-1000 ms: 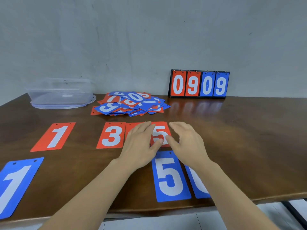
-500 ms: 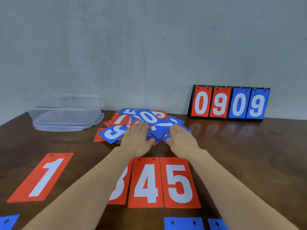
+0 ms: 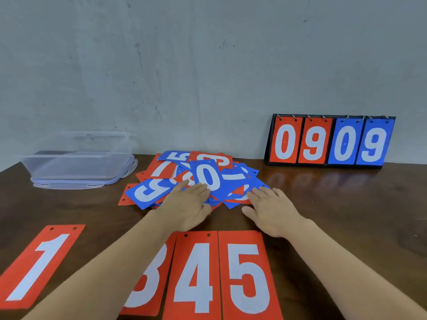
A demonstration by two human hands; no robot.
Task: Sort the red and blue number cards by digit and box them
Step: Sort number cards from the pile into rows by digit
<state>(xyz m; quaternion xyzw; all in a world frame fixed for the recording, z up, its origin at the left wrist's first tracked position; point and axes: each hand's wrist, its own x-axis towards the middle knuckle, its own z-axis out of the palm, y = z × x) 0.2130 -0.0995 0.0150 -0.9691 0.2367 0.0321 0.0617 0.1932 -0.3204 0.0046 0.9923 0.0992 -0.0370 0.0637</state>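
Now the left hand and right hand lie flat, fingers straight, holding nothing, on the pile; a hasty sweep could scatter loose cards beyond them.

Both your forearms are bare along all of their visible length, down to the lower edge of the view. Your left grip and your right grip are bare hands too, fingers and wrists uncovered.

Scuffed grey wall behind a glossy dark wooden table.
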